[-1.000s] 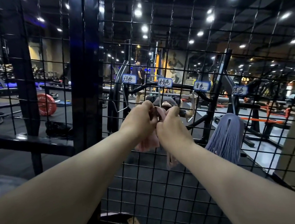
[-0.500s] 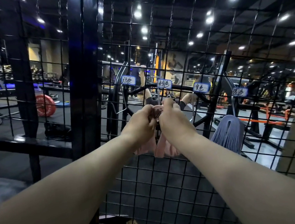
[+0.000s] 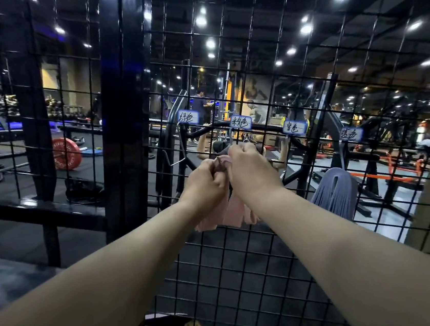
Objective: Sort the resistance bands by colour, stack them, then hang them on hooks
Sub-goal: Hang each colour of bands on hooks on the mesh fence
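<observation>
A bunch of pink resistance bands [image 3: 234, 209] hangs down from between my two hands against a black wire grid panel [image 3: 248, 279]. My left hand [image 3: 204, 182] grips the top of the bunch from the left. My right hand [image 3: 252, 170] grips it from the right, just under the second blue-edged label [image 3: 241, 122]. The hook under that label is hidden behind my fingers. Purple bands [image 3: 332, 195] hang from the grid to the right, below the last label [image 3: 351, 134].
Two more labels sit on the grid: the first [image 3: 188, 117] on the left and the third [image 3: 295, 127]. A thick black post [image 3: 123, 119] stands left of the panel. Gym machines and a red weight plate [image 3: 66, 153] lie beyond the mesh.
Both hands have risen a little toward the second label with the pink bands. The bands now hang spread out below my hands instead of bunched.
</observation>
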Demonstrator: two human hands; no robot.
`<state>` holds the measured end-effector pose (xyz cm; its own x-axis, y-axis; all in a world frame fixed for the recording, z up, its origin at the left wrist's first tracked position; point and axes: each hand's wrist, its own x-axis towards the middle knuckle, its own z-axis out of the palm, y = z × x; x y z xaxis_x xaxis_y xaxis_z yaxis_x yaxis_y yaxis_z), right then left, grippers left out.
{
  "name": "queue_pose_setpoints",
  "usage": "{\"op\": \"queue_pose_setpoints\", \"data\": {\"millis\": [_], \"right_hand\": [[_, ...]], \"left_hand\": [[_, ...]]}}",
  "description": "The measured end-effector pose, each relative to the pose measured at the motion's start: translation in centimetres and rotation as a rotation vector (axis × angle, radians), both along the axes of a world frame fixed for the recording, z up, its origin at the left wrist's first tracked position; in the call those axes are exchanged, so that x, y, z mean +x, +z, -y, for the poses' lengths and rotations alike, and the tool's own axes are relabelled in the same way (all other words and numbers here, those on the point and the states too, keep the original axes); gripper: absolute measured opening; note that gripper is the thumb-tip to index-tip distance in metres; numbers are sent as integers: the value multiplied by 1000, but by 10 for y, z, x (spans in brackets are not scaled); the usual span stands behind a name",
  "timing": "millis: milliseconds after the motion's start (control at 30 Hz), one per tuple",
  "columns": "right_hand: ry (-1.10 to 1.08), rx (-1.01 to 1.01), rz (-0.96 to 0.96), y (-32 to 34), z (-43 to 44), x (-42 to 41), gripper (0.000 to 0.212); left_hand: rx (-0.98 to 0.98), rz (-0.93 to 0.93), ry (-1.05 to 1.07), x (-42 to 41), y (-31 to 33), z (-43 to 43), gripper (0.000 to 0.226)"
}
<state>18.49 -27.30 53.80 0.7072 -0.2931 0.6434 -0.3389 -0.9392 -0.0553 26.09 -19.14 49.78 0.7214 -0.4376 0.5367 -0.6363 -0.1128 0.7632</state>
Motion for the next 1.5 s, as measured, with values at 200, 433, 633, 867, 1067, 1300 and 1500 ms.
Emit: {"op": "queue_pose_setpoints", "data": {"millis": [200,433,633,867,1067,1300,1500], "right_hand": [[-23,-37,-21,-2,1,-2,26],[-91,-49,-32,2,-9,-1,25],[-81,-108,-73,4,-17,2,30],[-66,-122,-73,5,-12,2,24],[-74,-182,-144,15,-11,-4,29],[-64,-110,-160,9,-16,-4,39],[18,139,-67,-18,-14,2,43]], "left_hand": [[-8,0,-41,6,-3,-6,20],[27,93,57,7,-6,-4,13],[8,56,101,5,-7,-3,12],[-52,-8,71,2,-4,3,12],[-21,83,38,8,-8,-1,28],[-53,79,41,7,-7,-5,22],[7,118,51,8,-10,-3,32]]}}
